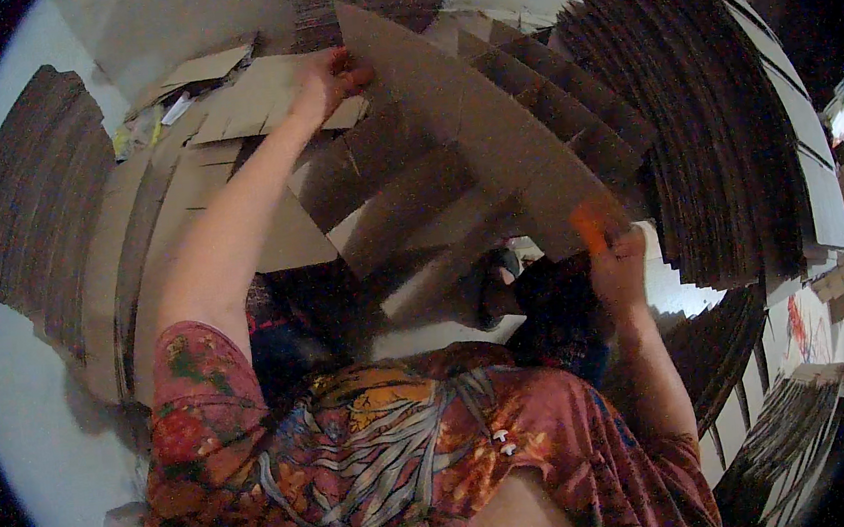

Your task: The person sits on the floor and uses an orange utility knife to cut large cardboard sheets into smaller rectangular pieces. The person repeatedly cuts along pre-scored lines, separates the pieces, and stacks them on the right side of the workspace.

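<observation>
In the head view, a long cardboard strip (496, 132) is held slantwise between the hands, above a slotted cardboard grid (568, 95). Its near end is gripped by the right hand (618, 268), which is closed with the fingers folded (something orange (590, 228) is seen there, too blurred to be named). The left hand (328, 83) is half curled at the strip's far end; whether the edge is pinched or only touched cannot be told. Flat cardboard sheets (257, 95) are spread beside the left hand, and a tall cardboard stack (700, 119) is stood beyond the right. The strip is apparently being brought to the grid; its slots would need to be lined up with the crossing pieces before any pressing.
</observation>
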